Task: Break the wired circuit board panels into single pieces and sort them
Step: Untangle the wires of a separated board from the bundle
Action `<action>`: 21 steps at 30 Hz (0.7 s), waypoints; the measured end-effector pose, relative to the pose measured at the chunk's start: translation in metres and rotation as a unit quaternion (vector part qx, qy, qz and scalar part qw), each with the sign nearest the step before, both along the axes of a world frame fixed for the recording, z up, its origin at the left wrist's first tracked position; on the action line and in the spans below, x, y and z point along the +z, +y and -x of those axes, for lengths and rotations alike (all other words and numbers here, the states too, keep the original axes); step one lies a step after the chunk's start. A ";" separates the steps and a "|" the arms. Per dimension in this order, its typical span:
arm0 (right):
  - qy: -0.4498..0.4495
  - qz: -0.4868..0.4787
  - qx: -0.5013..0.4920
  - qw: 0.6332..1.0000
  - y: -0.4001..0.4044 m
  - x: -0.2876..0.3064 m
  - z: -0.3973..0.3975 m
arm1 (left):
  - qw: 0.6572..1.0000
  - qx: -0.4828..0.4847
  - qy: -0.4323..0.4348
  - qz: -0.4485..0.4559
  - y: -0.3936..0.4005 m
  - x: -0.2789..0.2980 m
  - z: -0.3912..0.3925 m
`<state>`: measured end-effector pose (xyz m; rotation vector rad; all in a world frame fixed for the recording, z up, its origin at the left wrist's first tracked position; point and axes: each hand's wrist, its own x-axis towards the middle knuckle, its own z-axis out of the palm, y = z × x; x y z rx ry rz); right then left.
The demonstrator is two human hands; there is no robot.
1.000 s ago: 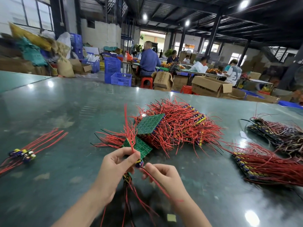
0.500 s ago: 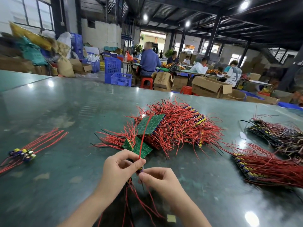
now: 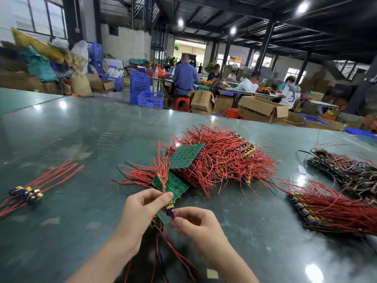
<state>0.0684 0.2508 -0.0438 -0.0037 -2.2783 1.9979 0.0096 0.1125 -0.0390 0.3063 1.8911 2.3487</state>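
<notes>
My left hand [image 3: 142,209] grips a narrow strip of small circuit boards [image 3: 157,221] whose red wires hang down toward me. My right hand [image 3: 195,221] pinches the end piece [image 3: 170,209] of that strip, a small board with yellow and blue parts, right beside my left fingertips. Just beyond my hands lie green board panels [image 3: 173,184] at the front of a big heap of red-wired panels [image 3: 220,158]. Far left on the table lies a small group of single pieces [image 3: 26,194] with red wires.
The green table [image 3: 81,139] runs across the view. Two more stacks of wired panels lie at right [image 3: 330,209] and far right [image 3: 346,170]. A small yellow scrap [image 3: 212,273] lies near me. Behind the table are people at benches, cardboard boxes and blue crates.
The long red wire that stood up from my left hand has dropped. My right hand has shifted from a trailing wire up to the end piece of the strip.
</notes>
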 end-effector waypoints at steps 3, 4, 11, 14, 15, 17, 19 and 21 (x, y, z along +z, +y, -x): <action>0.021 0.005 0.006 1.000 -0.001 0.000 -0.001 | 0.993 -0.047 -0.091 -0.056 -0.001 0.002 0.002; 0.028 0.003 0.006 1.000 -0.002 0.000 -0.001 | 0.992 -0.054 -0.100 -0.061 -0.001 0.003 0.002; 0.091 -0.182 -0.100 0.974 0.001 -0.010 0.005 | 0.998 -0.035 0.043 0.032 0.002 -0.003 0.000; 0.134 -0.242 -0.121 0.953 0.001 -0.012 0.006 | 0.994 -0.043 0.073 0.075 0.002 -0.007 0.001; 0.144 -0.251 -0.125 0.949 0.002 -0.012 0.006 | 0.993 -0.040 0.077 0.082 0.002 -0.008 0.002; 0.150 -0.271 -0.128 0.942 0.002 -0.012 0.005 | 0.994 -0.035 0.069 0.077 0.001 -0.008 0.003; 0.151 -0.296 -0.127 0.935 0.003 -0.013 0.005 | 0.995 -0.038 0.058 0.065 0.001 -0.007 0.003; 0.149 -0.323 -0.124 0.926 0.004 -0.012 0.005 | 0.996 -0.047 0.051 0.054 0.002 -0.007 0.002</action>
